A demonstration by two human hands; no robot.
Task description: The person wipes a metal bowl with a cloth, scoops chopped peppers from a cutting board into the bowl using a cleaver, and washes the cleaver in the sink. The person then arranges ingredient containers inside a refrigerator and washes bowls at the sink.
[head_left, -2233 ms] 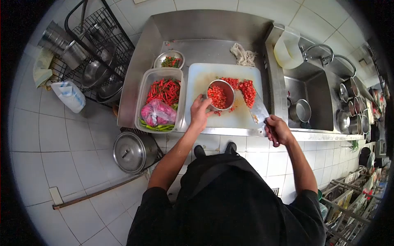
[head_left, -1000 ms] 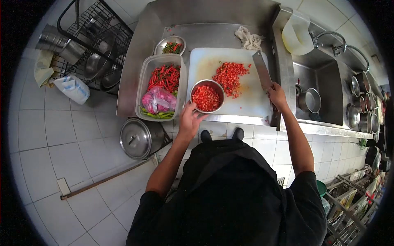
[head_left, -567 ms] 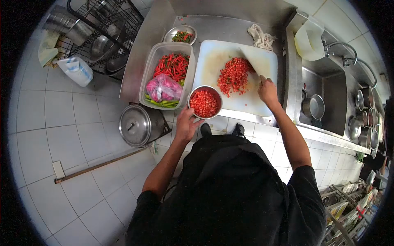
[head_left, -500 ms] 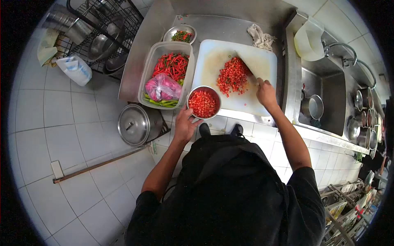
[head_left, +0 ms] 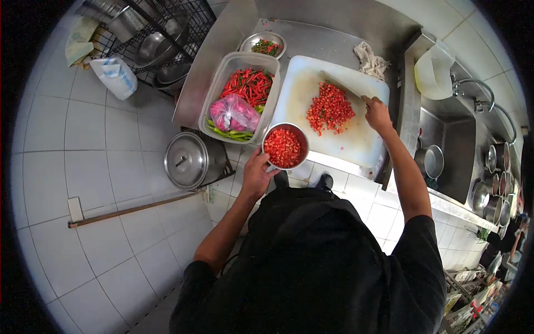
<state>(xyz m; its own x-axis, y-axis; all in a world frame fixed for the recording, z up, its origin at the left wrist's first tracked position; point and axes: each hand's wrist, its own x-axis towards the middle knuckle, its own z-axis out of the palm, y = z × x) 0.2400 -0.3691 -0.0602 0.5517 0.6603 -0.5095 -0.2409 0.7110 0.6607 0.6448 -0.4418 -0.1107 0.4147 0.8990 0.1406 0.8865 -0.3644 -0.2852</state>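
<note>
My left hand grips the side of a round metal bowl at the near edge of the white cutting board. Finely chopped red chilies fill much of the bowl. In my right hand is the handle of a knife, its broad blade pointing left across the board. The blade lies along the far right side of a heap of chopped chilies. Whether its edge touches the board, I cannot tell.
Left of the board, a plastic tub holds whole red chilies, green chilies and a pink bag. Behind it sits a metal dish. A cloth lies at the back; a sink is to the right, a lidded pot below left.
The view has shifted, so the counter appears further right. Relative to the heap, the knife has moved away towards the back of the board and turned flatter. My left hand still holds the bowl.
</note>
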